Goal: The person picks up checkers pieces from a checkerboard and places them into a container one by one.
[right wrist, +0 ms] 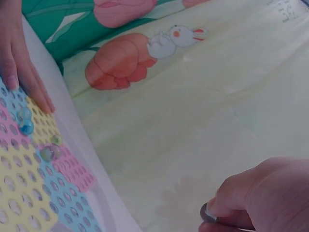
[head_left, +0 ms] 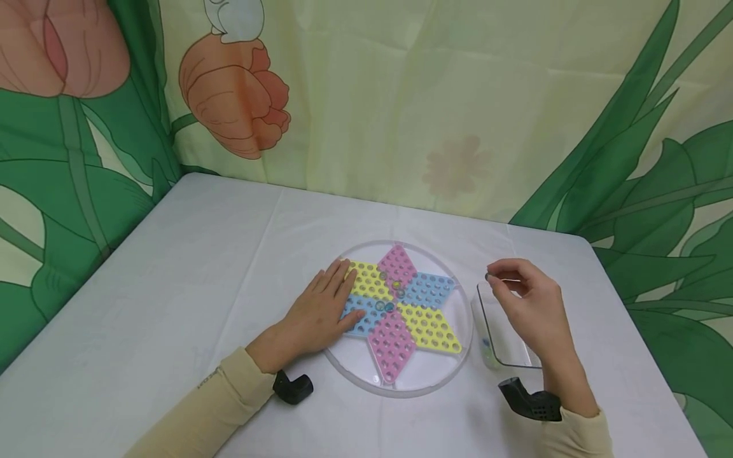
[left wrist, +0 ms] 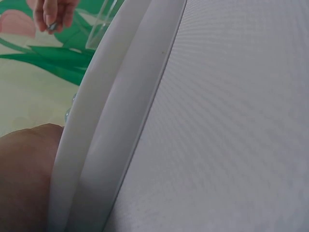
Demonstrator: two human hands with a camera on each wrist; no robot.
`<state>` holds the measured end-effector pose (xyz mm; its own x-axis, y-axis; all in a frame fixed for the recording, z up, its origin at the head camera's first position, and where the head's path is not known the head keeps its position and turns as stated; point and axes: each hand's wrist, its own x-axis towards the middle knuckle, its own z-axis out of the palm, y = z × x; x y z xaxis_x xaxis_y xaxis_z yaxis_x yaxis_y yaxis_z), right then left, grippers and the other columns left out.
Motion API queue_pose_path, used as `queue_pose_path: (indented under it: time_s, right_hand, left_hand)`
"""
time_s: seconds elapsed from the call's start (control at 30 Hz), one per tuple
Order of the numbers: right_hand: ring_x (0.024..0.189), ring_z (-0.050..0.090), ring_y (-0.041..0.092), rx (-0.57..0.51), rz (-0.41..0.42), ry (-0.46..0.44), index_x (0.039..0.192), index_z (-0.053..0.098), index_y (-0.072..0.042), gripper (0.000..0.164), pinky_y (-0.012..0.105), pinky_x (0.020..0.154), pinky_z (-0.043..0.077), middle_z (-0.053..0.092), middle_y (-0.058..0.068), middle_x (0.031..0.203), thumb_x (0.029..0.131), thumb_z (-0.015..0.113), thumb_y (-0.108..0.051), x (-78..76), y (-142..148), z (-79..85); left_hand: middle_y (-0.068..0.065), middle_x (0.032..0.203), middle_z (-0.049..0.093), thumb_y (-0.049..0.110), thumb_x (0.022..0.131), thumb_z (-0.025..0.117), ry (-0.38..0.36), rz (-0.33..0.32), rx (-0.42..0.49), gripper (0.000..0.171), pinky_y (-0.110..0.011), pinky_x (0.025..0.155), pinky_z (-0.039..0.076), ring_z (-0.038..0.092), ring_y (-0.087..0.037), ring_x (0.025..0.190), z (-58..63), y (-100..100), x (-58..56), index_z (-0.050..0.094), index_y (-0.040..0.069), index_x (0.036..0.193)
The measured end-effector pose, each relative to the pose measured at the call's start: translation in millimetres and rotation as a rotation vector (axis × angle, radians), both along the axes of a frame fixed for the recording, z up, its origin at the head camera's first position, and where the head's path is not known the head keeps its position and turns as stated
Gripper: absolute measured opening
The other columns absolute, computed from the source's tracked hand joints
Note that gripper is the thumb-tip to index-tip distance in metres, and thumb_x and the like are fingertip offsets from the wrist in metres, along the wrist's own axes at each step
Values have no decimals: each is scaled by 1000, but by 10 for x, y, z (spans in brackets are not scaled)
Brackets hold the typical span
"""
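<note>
A round Chinese checkers board (head_left: 355, 380) with a star of pink, yellow and blue holed sections lies on the table. My left hand (head_left: 322, 312) rests flat on its left side, fingers straight over the yellow and blue sections. Several glass marbles sit around the star's centre, among them a blue marble (head_left: 389, 306) and a yellowish marble (head_left: 397, 285). My right hand (head_left: 529, 302) is raised over the clear plastic box (head_left: 518, 366) right of the board. Between thumb and fingers it pinches a dark, glossy marble (right wrist: 208, 212), seen close in the right wrist view.
Loose marbles (head_left: 487, 348) show through the left wall of the clear box. The white-covered table (head_left: 229, 267) ends at a curtain (head_left: 366, 114) printed with flowers and leaves. A black wrist camera (head_left: 529, 401) hangs under the right forearm, another (head_left: 293, 388) by the left.
</note>
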<state>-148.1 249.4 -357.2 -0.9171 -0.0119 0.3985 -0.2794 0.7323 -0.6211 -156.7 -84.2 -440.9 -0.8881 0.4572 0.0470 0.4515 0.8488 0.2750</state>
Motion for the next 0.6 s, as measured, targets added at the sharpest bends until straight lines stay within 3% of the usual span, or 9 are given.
queue_pose_path:
  time_s: [0.1, 0.3, 0.5, 0.6]
  right_hand:
    - [94, 54, -6, 47, -43, -49, 114, 66, -6, 19, -1, 80, 41, 68, 10, 109, 96, 63, -11, -1, 65, 10]
    - [99, 61, 21, 100, -53, -173, 115, 66, -5, 21, 0, 74, 42, 69, 13, 109, 97, 61, -15, -9, 189, 21]
    - [101, 63, 33, 209, 12, -376, 113, 67, -4, 21, 31, 73, 56, 69, 14, 106, 96, 60, -15, -52, 287, -22]
    - [97, 62, 31, 257, 31, -449, 110, 68, -4, 20, 37, 73, 57, 69, 15, 105, 95, 60, -13, -70, 313, -69]
  left_hand:
    - [-18, 167, 7, 53, 103, 37, -3, -2, -2, 78, -50, 125, 13, 3, -30, 156, -2, 1, 1, 17, 1, 158]
    - [-19, 166, 8, 52, 103, 38, 11, -2, -1, 77, -50, 125, 14, 4, -31, 156, 5, 2, -9, 18, 1, 157]
    - [-18, 167, 8, 52, 103, 38, 13, 2, -5, 77, -50, 125, 14, 4, -31, 156, -4, -2, -4, 18, 1, 157]
    - [-18, 167, 8, 52, 103, 38, 13, 0, -5, 77, -50, 125, 14, 4, -31, 156, -6, 3, -2, 18, 1, 157]
